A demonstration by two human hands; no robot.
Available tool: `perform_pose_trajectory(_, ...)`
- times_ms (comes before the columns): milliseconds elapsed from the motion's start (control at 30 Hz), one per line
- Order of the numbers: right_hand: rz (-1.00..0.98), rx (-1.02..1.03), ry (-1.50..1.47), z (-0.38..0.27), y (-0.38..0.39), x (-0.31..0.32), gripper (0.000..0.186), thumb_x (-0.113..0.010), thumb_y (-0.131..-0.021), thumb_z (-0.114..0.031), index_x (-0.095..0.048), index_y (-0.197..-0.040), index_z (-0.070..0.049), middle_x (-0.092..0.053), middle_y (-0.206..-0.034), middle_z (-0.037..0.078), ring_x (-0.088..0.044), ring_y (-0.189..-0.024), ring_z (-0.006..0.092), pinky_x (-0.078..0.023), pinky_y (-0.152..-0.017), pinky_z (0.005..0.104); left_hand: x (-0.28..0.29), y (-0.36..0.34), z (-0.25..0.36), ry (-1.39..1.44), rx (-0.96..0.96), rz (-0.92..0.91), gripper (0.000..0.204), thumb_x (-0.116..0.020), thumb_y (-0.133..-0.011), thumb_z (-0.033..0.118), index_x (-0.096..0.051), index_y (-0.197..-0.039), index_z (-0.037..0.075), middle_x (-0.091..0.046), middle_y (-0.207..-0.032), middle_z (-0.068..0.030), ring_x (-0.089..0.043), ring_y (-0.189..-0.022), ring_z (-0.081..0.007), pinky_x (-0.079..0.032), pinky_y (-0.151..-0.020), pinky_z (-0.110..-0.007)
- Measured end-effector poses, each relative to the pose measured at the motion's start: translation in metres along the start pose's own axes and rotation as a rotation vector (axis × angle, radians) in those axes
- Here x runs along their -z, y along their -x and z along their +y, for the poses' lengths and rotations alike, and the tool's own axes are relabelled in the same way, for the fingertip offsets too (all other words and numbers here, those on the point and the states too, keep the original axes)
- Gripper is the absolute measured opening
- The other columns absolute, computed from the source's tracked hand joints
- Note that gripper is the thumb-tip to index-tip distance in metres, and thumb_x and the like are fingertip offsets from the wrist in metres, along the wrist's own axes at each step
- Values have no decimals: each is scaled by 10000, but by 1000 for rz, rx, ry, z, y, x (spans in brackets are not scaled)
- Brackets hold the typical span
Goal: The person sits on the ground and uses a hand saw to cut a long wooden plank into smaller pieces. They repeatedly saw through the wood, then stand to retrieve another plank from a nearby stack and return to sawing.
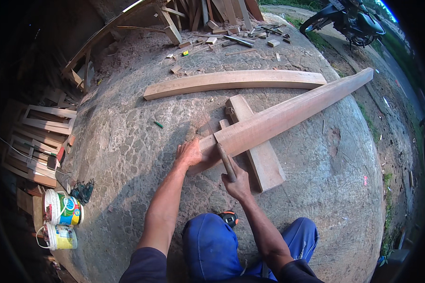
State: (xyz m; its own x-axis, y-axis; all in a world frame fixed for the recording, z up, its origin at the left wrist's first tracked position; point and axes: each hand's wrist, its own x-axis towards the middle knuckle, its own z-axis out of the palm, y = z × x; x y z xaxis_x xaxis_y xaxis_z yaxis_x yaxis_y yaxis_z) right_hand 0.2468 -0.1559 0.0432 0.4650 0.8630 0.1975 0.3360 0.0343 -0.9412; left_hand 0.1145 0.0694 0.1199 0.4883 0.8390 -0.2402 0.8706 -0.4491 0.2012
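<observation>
Beam (288,112) lay across the block (265,165). Left grip (188,152) clasped the beam's near end; right grip (237,183) was closed around the tool (226,161) beside it. Work appeared partway: the beam's end section was marked off yet attached.

I have room to pass left of the left hand (189,152), but the long beam (293,111) and crosswise board (265,164) bar my way ahead-right of the right hand (237,182).

Left hand (189,153) touches beam (288,113) — right hand (237,183) grips handle (226,162).
</observation>
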Motion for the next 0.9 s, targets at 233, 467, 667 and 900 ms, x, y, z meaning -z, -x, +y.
perform_pose_trajectory(233, -23, -209, -49, -76, 239, 125, 732, -707, -776, -54, -543, -1488, -3, -766, -1178, 171, -777, -935, 199, -581, -869, 313, 3, -42, -27, 290, -84, -282, 1036, -942, -526, 494, -598, -1366, -4, -711, -1265, -217, -681, -1180, -353, -524, -1012, -418)
perform_pose_trajectory(467, 25, -7, -7, -22, 54, 30, 707, -691, -817, -55, -524, -1504, -64, -728, -1057, 268, -762, -824, 385, -591, -739, 406, -3, -5, -3, 19, -33, -25, 1012, -956, -520, 515, -605, -1338, 34, -709, -1260, -218, -669, -1207, -372, -512, -1045, -451)
perform_pose_trajectory(667, -28, -73, 26, -35, 82, 43, 728, -719, -807, -88, -533, -1511, -105, -711, -1180, 263, -721, -1026, 429, -575, -835, 408, 6, -13, -2, 88, -14, -95, 962, -948, -542, 511, -626, -1311, 32, -727, -1218, -212, -685, -1175, -369, -516, -1026, -452)
perform_pose_trajectory(900, -45, -72, -27, -70, 175, 95, 720, -737, -792, -32, -543, -1485, -26, -730, -1216, 227, -772, -986, 329, -601, -870, 367, -17, -25, -23, 160, -60, -127, 973, -955, -520, 498, -627, -1290, 0, -716, -1239, -235, -677, -1199, -374, -519, -1029, -449)
